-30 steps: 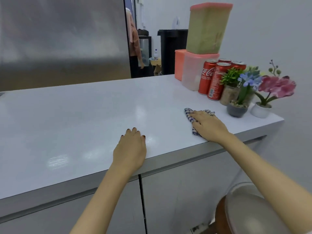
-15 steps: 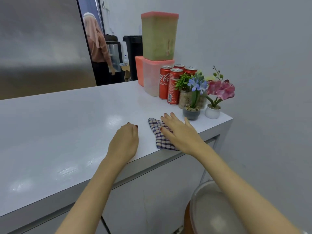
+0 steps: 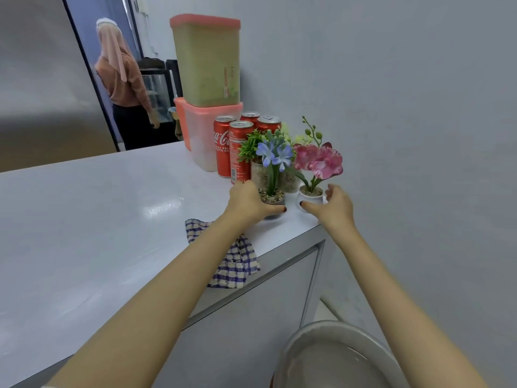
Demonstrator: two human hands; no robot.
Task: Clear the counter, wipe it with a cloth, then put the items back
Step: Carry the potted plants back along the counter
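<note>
left hand (image 3: 246, 203) moved onto grey pot (image 3: 273, 202) (right hand (image 3: 334, 210) nears white pot (image 3: 310, 198)).

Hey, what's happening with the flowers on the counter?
A person is reaching to the corner of the counter with both hands. Their left hand holds the grey pot with the blue flower. Their right hand reaches round the white pot with the pink flower, not closed on it yet. The checked cloth lies at the counter's edge, and the cans stand behind.
</note>
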